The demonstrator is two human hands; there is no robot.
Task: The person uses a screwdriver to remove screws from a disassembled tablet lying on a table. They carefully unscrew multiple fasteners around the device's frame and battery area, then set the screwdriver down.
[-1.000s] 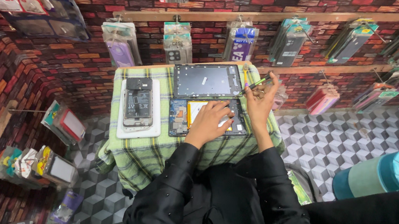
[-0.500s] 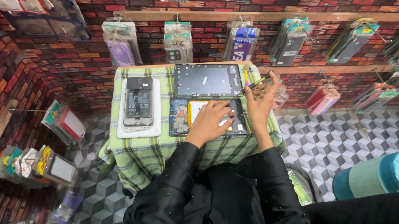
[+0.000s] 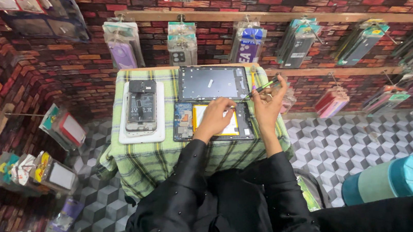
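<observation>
An opened tablet body (image 3: 216, 124), a dark rectangular shell with a pale yellow-white battery in its middle and a blue circuit board at its left end, lies flat toward the right near edge of the green checked tablecloth (image 3: 150, 159). Just beyond it, touching, lies a dark grey flat tablet back panel (image 3: 213, 83), at the far edge. A slim green-and-black screwdriver (image 3: 260, 87) slants above the panel's right corner.

One head camera looks steeply down, fairly near, on the table (image 3: 161, 152).
</observation>
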